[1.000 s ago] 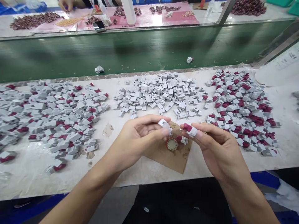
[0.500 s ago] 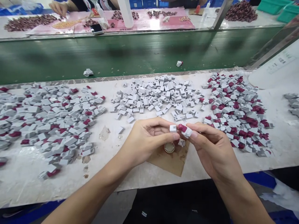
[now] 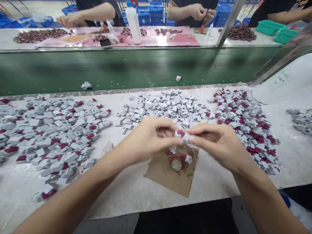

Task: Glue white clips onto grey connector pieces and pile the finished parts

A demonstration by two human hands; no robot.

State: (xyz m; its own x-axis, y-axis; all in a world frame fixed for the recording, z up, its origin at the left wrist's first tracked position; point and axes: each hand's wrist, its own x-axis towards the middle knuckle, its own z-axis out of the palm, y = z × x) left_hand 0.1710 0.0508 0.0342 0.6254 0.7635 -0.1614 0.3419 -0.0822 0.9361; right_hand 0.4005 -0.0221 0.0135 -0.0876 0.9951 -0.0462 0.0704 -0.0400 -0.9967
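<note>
Head view: just above a brown cardboard sheet [image 3: 162,182], the two hands meet fingertip to fingertip. The left hand [image 3: 151,136] has its grip, thumb against fingers, clamped on a white block [image 3: 177,133]; the right hand [image 3: 220,143] pinches a maroon-and-white piece [image 3: 186,137] by its pale end. The maroon part faces the block and seems to touch it, though blur hides whether they are joined.

Below, a round beaded-rim dish [image 3: 175,164] sits on the cardboard, with another maroon-and-white part [image 3: 188,159] just to its right. Beyond the hands, a heap of white blocks [image 3: 168,104] lies on the tabletop [image 3: 122,201], between a left pile [image 3: 60,133] and a right pile [image 3: 248,126] of mixed white and maroon pieces. Farther off runs a green conveyor belt [image 3: 134,66], and co-workers' hands [image 3: 69,20] work across it.
</note>
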